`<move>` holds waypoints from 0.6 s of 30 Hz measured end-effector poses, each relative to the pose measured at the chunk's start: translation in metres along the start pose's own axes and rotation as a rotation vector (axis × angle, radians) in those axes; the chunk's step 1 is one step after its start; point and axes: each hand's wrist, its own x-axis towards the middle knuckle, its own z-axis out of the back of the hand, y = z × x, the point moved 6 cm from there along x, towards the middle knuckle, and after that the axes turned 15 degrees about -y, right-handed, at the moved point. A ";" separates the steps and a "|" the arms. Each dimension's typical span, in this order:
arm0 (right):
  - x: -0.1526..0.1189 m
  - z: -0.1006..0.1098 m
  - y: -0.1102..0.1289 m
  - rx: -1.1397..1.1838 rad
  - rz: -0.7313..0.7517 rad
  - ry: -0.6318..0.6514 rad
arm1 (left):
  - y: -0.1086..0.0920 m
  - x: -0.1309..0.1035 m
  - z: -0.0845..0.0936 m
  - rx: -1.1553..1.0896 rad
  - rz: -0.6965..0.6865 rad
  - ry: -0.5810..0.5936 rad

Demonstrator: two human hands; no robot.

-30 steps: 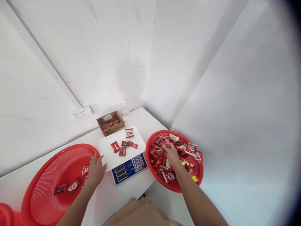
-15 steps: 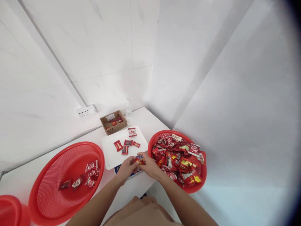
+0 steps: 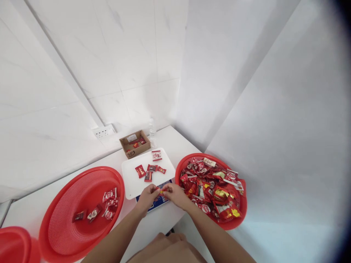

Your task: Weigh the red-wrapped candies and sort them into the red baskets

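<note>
My left hand (image 3: 148, 197) and my right hand (image 3: 174, 194) meet over the front edge of a scale, both pinching one small red and yellow packet (image 3: 161, 191). Beneath them shows the scale's blue panel (image 3: 157, 202). Several small wrapped sweets lie on the white scale tray (image 3: 131, 179), among them a white and red packet (image 3: 157, 155) at the back and a red one (image 3: 140, 171) on the left. To the right, a red basket (image 3: 189, 158) is heaped with red packets (image 3: 204, 190).
A larger red basket (image 3: 65, 186) on the left holds several packets. Part of another red container (image 3: 15, 244) is at the lower left. Behind the tray are a cardboard box (image 3: 135, 145) with packets inside and a clear bottle (image 3: 152, 128) near the wall.
The view has shifted slightly. My fingers have closed in around the red packet, which now shows less, and more of the scale's blue panel is visible.
</note>
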 end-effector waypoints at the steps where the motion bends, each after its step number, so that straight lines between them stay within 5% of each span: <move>1: 0.001 -0.001 0.001 0.010 -0.004 0.000 | 0.000 0.002 0.001 -0.005 -0.023 -0.015; 11: 0.006 0.004 0.006 0.037 0.017 -0.059 | -0.011 0.014 -0.003 0.063 -0.032 -0.031; 18: 0.017 0.007 -0.017 0.082 -0.111 -0.201 | -0.008 0.023 0.024 0.387 -0.265 -0.256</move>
